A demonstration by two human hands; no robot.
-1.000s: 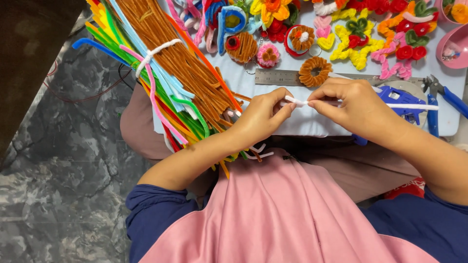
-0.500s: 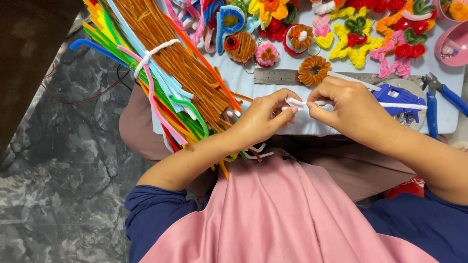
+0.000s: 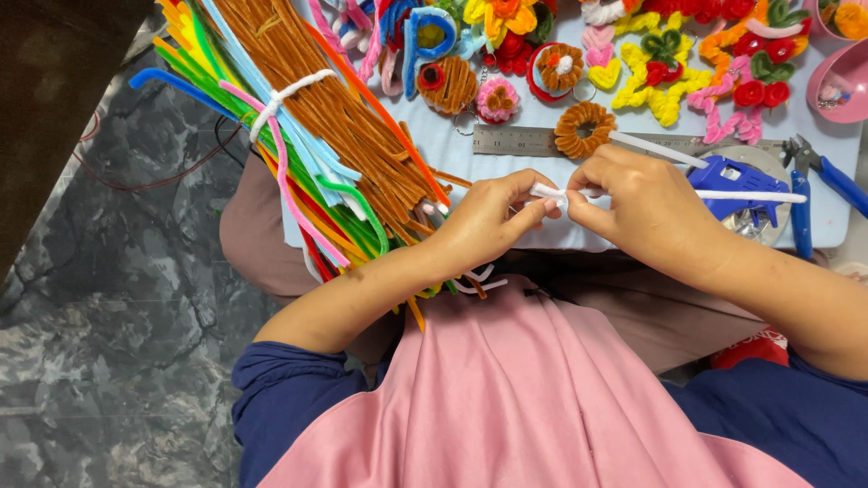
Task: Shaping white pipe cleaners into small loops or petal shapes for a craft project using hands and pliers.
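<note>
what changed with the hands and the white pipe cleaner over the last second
The right hand slid left along the white pipe cleaner until its fingertips met those of the left hand, and the short end at the left hand is now bent. Both hands kept their pinch. The pipe cleaner bundle, ruler and blue glue gun stayed put.

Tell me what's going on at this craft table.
A person pinches a white pipe cleaner between both hands: the left hand grips its near end, the right hand holds it just beside, and the rest runs out to the right. A tied bundle of coloured pipe cleaners lies to the left, with a metal ruler and blue glue gun beyond the hands.
</note>
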